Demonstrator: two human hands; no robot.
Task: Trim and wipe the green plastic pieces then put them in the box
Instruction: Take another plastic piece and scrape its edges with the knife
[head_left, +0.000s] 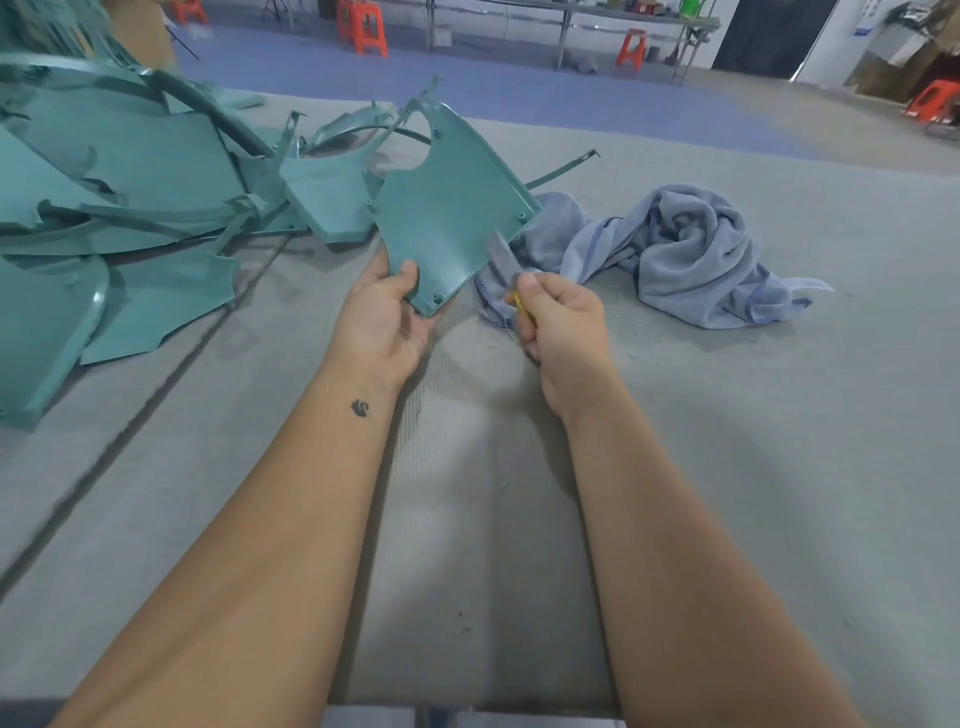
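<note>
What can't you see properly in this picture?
- Head view: the grey blade of the yellow-handled knife is motion-blurred; the right hand hides its handle.
- The pile of green plastic pieces is cut off by the left edge.
- The box is nowhere in view.
- The left hand covers the held green plastic panel's lower corner.

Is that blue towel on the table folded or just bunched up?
Bunched up. The blue towel lies in a crumpled heap with loose folds on the table.

plastic pieces (130, 208): teal green | towel (685, 254): grey-blue | stools (369, 28): orange | table (727, 415): grey
</note>
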